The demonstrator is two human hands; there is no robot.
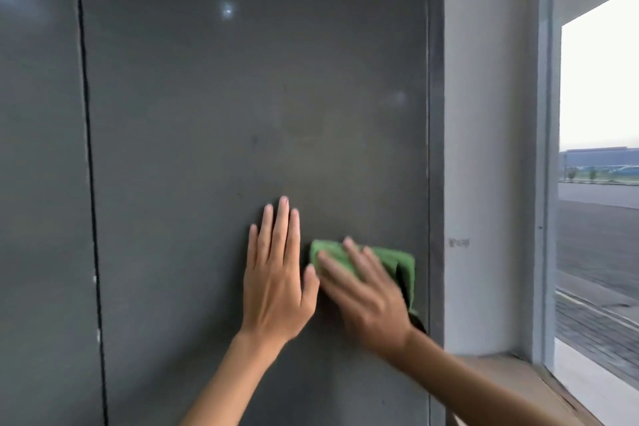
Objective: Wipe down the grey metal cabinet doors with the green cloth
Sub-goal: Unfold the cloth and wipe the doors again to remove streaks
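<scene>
Both our hands are on the grey cabinet door [242, 97]. Our left hand [276, 273] lies flat, fingers spread, holding nothing. Our right hand [370, 301], just beside it, pushes the green cloth [397, 259] onto the door with straight fingers. The cloth could slip and fall, because we only push on it and one end hangs loose beside our right hand. It looks soft, folded and bright green, and a bit blurry.

Two cabinet doors [38, 183] [242, 97], one green cloth [397, 261], two hands [276, 287] [370, 301] and one window [598, 114] are counted.
</scene>
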